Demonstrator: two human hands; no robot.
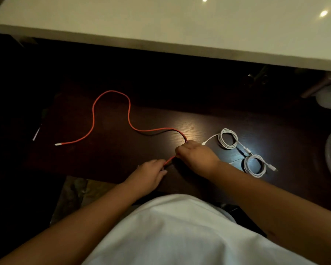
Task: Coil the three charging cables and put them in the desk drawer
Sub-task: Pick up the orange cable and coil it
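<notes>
A person's left hand [150, 174] and right hand [194, 154] each pinch the near end of a red charging cable [111, 92], which snakes away leftward across the dark wooden surface [180, 115]. Two coiled white cables [227, 139] [255, 166] lie just right of the right hand.

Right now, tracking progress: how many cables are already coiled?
2, both white, right of the hands: one coil farther back, one coil nearer. The red cable lies uncoiled.
</notes>
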